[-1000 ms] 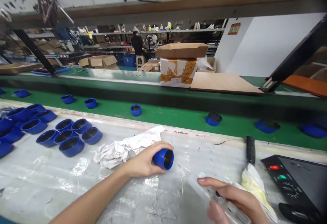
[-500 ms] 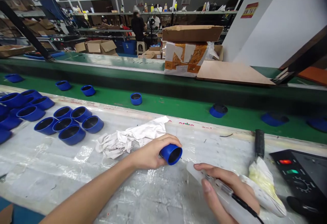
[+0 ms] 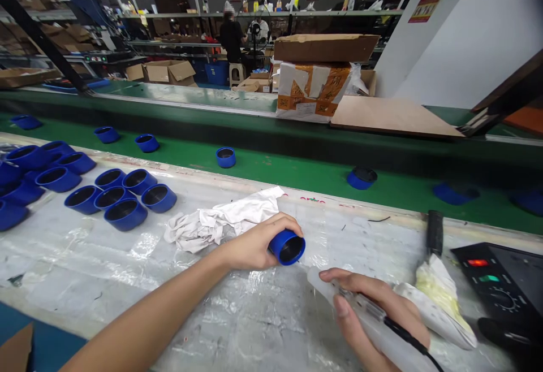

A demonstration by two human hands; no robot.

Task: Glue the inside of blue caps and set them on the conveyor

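White rag [image 3: 227,216] as marker. Left hand [image 3: 254,247] just right of it, fingers curled snugly round a blue cup [image 3: 280,246]: best braced steady, mouth facing the tool [image 3: 321,286], tool guided lightly. Cup tipped sideways, smooth blue outside, dark within. Right hand [image 3: 377,304], farther right of the rag, closed round the pale corded tool, front end near the cup's rim.

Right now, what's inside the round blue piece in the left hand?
Through its open end, the round blue piece shows a dark inner wall; anything deeper is too dark to tell. The left hand covers part of its outside.
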